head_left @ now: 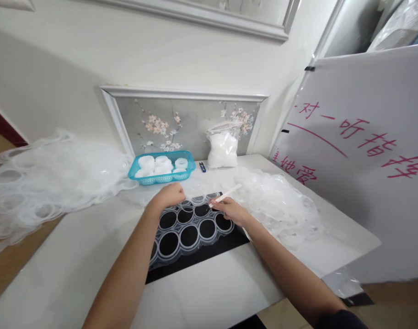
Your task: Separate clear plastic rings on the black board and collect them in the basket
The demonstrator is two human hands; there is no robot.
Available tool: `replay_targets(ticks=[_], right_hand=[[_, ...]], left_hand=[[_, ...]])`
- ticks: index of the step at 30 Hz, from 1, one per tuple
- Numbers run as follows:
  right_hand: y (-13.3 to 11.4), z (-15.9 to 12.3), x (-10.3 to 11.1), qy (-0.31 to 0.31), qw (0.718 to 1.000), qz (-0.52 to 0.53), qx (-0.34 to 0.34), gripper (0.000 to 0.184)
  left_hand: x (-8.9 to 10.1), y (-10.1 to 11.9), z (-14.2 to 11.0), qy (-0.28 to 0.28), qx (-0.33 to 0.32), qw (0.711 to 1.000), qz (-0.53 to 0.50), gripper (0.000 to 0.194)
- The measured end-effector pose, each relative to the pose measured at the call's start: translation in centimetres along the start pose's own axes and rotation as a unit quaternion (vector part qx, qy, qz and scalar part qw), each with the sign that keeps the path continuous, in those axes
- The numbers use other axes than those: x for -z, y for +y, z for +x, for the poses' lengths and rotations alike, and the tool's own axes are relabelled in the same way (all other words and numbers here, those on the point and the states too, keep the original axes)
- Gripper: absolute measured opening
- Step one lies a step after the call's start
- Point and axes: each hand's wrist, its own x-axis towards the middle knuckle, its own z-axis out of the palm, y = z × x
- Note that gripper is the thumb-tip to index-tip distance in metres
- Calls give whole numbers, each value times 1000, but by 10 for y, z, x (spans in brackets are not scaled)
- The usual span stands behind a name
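Observation:
A clear plastic sheet point(189, 236) with rows of round holes ringed in white lies over a black mat point(209, 256) on the table. My right hand point(232, 210) grips a white pen-shaped tool point(227, 193), its thin tip pointing down at the sheet; the exact kind of tip is too small to tell. At the sheet's upper left edge, my left hand point(173, 195) is closed, fingers curled and turned away. What it pinches, if anything, is hidden.
A blue basket point(163, 179) of white rings stands behind, beside small dark-blue snips point(202, 167) and a zip bag point(222, 148) of white material. Translucent ring sheets pile up at left point(58, 173) and right point(281, 201). A whiteboard point(349, 160) stands at right.

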Motion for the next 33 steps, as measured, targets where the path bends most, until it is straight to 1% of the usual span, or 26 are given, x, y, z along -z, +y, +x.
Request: replay_targets(ticks=[2,3,4,5,6,8,10,11,12,14,17,20,22,25,28,31,33], right_hand=[[-3,-4,-4,13,1000,13,3,30],[-5,-6,-7,10,999,37,4,30],[-9,-10,-10,-5,997,82,10,30],[-13,-14,-14,-30,989,142,17,28],[-19,-19,-18,-64,975,209,26,25],[-35,-32,-28,-138,931,334,49,17],[-55,-49,-39,-197,885,416,73,11],[-66,-59,-45,-217,866,442,85,11],[-77,-68,-51,-230,852,461,97,12],[-101,-88,-61,-245,833,481,118,12],[-131,-110,-72,-247,833,476,140,11],[-149,-121,-78,-242,842,453,164,10],[-154,-122,-80,-241,846,443,175,10],[-153,-120,-80,-250,845,446,158,12],[-150,-119,-79,-257,842,454,137,13],[-150,-119,-77,-256,853,436,127,13],[-151,-120,-75,-268,861,419,107,13]], left_hand=[[15,6,-14,-11,-38,998,-46,13],[22,11,-22,-8,-65,994,-85,15],[28,16,-31,-4,-97,985,-141,16],[33,23,-41,-6,-134,962,-238,15],[37,30,-51,-10,-166,925,-341,15],[41,47,-74,-31,-200,832,-516,15],[41,63,-96,-42,-209,747,-630,16],[39,71,-106,-40,-205,711,-672,17],[38,78,-116,-44,-199,681,-703,16],[35,88,-132,-47,-179,641,-745,18],[31,97,-150,-26,-167,596,-785,20],[28,100,-160,-17,-180,564,-806,24],[28,101,-164,-19,-186,553,-812,27],[28,101,-166,-24,-185,542,-819,32],[29,101,-165,-33,-187,539,-820,34],[30,101,-165,-29,-187,546,-816,31],[31,102,-167,-20,-184,555,-811,30]])
